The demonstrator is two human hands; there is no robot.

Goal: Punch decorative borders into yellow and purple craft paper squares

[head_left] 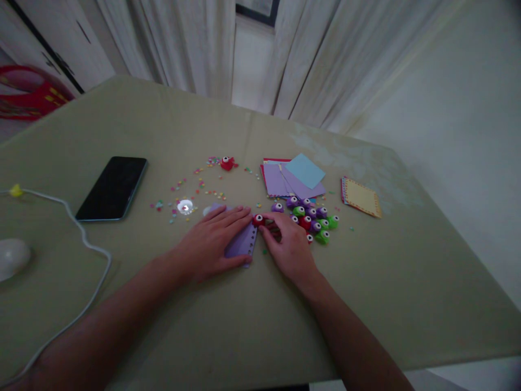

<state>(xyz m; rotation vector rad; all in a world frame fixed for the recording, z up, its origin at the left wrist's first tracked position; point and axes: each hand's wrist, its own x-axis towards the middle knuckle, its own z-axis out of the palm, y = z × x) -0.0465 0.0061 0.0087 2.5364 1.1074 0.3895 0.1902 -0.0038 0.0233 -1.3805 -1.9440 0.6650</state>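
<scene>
Flat on a purple paper card (241, 244) lies my left hand (215, 239), its fingers stretched out. A row of small punched holes runs along the card's right edge. My right hand (288, 244) pinches a small red fish-shaped punch (258, 220) with a googly eye, set at the card's upper right edge. Right beside that hand sits a cluster of similar purple, green and red punches (323, 237), partly hidden by the hand. Another red punch (227, 163) stands farther back among paper bits.
Sheets of purple, red and blue paper (305, 169) lie behind the punches. A stack of hole-edged cards (361, 196) rests to the right. Colourful paper dots (199, 184) are scattered about. At left are a black tablet (113, 188), a white cable (87, 244) and a white rounded object (13, 259).
</scene>
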